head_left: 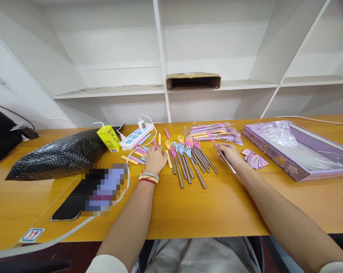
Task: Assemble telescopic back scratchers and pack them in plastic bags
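My right hand point(228, 154) is closed around the metal rod of a pink-headed back scratcher point(223, 156), which it holds tilted above the table. My left hand point(156, 158) reaches down among loose coloured handle sleeves point(129, 159), its fingers bent at a pink sleeve point(155, 143) that shows just past the fingertips; the grip itself is partly hidden. Between the hands lie several back scratchers point(192, 162) with yellow, blue and pink claw heads and bare metal rods. A yellow sleeve point(169, 159) lies right beside my left hand.
Bagged back scratchers point(214, 132) lie behind the pile. At right are small purple cards point(255, 159) and a purple box point(299, 172). Leftward stand a power strip point(137, 136), a yellow drink carton point(109, 138), a black bubble-wrap parcel point(60, 155) and a phone point(71, 201). A white cable point(128, 174) crosses the table.
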`<state>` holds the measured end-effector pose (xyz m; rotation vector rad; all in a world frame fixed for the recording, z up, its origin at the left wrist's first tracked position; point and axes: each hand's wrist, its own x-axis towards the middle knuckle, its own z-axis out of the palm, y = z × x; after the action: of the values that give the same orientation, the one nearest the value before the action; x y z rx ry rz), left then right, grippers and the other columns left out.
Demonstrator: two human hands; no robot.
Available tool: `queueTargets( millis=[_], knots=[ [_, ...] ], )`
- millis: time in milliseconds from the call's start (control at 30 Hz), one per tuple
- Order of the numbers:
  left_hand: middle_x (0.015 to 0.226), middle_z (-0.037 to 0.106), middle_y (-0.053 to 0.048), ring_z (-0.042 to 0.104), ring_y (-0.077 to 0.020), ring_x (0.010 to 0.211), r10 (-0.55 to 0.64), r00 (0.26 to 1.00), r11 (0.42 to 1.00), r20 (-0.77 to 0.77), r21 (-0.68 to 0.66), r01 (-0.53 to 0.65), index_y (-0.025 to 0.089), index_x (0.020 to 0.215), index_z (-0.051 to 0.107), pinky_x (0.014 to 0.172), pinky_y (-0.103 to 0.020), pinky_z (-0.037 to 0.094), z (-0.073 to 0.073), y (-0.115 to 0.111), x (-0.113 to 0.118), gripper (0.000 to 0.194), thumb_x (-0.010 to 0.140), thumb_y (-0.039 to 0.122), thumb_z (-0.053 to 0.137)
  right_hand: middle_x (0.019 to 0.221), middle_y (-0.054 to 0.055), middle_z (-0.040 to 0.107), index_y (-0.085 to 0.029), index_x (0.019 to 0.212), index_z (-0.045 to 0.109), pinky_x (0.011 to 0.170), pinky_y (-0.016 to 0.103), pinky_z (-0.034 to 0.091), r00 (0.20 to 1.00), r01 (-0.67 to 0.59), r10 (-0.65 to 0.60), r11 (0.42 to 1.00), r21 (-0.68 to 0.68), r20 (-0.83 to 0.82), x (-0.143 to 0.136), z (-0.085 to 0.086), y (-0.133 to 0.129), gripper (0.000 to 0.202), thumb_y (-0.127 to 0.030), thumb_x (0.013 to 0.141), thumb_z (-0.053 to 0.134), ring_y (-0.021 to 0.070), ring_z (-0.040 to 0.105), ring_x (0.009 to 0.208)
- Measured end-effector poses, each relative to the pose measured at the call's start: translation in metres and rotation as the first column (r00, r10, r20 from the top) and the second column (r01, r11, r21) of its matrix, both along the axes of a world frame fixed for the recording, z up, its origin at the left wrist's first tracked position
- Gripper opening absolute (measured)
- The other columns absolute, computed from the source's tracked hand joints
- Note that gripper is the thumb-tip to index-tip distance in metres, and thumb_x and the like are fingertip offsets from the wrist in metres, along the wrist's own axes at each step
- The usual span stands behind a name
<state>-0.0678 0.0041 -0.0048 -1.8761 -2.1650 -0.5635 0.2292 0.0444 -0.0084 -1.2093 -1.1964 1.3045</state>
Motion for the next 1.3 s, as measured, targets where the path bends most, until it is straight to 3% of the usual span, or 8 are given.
queueTargets(
  millis=[267,533,767,933,1033,1100,1200,1300],
  knots=[
    [0.094,0.064,-0.014,0.049,-0.0306,0.101,0.055,0.998,0.994,-0.04,-0.095,-0.058,0.018,0.083,0.066,0.089,-0.051,0.029,-0.001,0.0,0.005,0.038,0.084,0.037,0.034,0.045,-0.004,0.048,-0.017,0.068,0.055,0.037,0.022,0.025,0.999,0.01,-0.011,1.0,0.019,0.05,0.002,-0.001,0.003,0.024,-0.039,0.06,0.062,0.0079,0.035,0.036],
    [0.099,0.061,-0.018,0.047,-0.0349,0.101,0.192,0.981,0.981,0.001,-0.015,-0.192,0.012,0.096,0.059,0.083,-0.052,0.032,-0.001,0.007,0.0,0.037,0.079,0.04,0.041,0.044,-0.003,0.047,-0.016,0.066,0.055,0.039,0.022,0.025,0.997,0.016,-0.02,0.999,0.047,0.079,0.002,0.002,0.003,0.022,-0.037,0.061,0.06,0.0074,0.035,0.037],
    [0.101,0.058,-0.02,0.044,-0.0372,0.103,0.181,0.983,0.983,-0.004,-0.025,-0.181,0.013,0.089,0.064,0.082,-0.053,0.03,-0.004,0.008,-0.002,0.038,0.079,0.04,0.04,0.045,-0.003,0.048,-0.016,0.065,0.053,0.038,0.021,0.024,0.999,0.01,-0.012,0.999,0.05,0.034,-0.001,0.002,-0.001,0.022,-0.037,0.062,0.061,0.0072,0.036,0.037],
    [0.093,0.061,-0.016,0.049,-0.033,0.098,0.155,0.985,0.972,0.082,0.165,-0.167,0.014,0.083,0.062,0.086,-0.052,0.029,0.009,0.004,0.001,0.027,0.079,0.033,0.043,0.045,-0.002,0.051,-0.016,0.069,0.052,0.034,0.019,0.021,0.997,-0.004,0.005,1.0,0.019,-0.079,-0.003,0.005,-0.005,0.021,-0.034,0.063,0.061,0.0065,0.038,0.036],
    [0.089,0.063,-0.011,0.053,-0.0279,0.094,-0.003,0.958,0.933,0.285,0.345,-0.1,0.016,0.082,0.06,0.09,-0.047,0.03,0.018,0.003,0.004,0.026,0.08,0.038,0.046,0.048,-0.001,0.055,-0.017,0.07,0.05,0.032,0.017,0.02,0.99,-0.034,0.033,0.999,-0.006,-0.134,-0.004,0.006,-0.007,0.021,-0.033,0.064,0.062,0.0062,0.039,0.034],
    [0.086,0.063,-0.009,0.056,-0.0234,0.09,-0.215,0.838,0.885,0.501,0.463,-0.05,0.016,0.083,0.058,0.087,-0.041,0.037,0.023,0.004,0.009,0.028,0.079,0.042,0.05,0.051,0.0,0.058,-0.017,0.071,0.049,0.03,0.016,0.019,0.981,-0.074,0.069,0.997,-0.018,-0.181,-0.004,0.007,-0.007,0.021,-0.032,0.064,0.063,0.0066,0.042,0.033],
    [0.082,0.063,-0.005,0.06,-0.0162,0.076,-0.49,0.389,0.839,0.78,0.543,-0.033,0.016,0.086,0.055,0.07,-0.03,0.047,0.025,0.005,0.019,0.032,0.077,0.046,0.054,0.056,0.002,0.062,-0.017,0.069,0.048,0.027,0.016,0.022,0.957,-0.141,0.134,0.99,-0.01,-0.258,-0.005,0.008,-0.009,0.022,-0.03,0.066,0.065,0.0093,0.05,0.036],
    [0.072,0.061,-0.002,0.06,-0.0115,0.06,-0.494,0.002,0.869,0.869,0.494,0.013,0.015,0.082,0.053,0.052,-0.022,0.046,0.023,0.003,0.032,0.031,0.073,0.044,0.06,0.062,0.006,0.064,-0.016,0.067,0.05,0.028,0.016,0.031,0.919,-0.204,0.196,0.979,0.011,-0.343,-0.007,0.009,-0.011,0.021,-0.029,0.068,0.066,0.0126,0.058,0.044]
  ],
)
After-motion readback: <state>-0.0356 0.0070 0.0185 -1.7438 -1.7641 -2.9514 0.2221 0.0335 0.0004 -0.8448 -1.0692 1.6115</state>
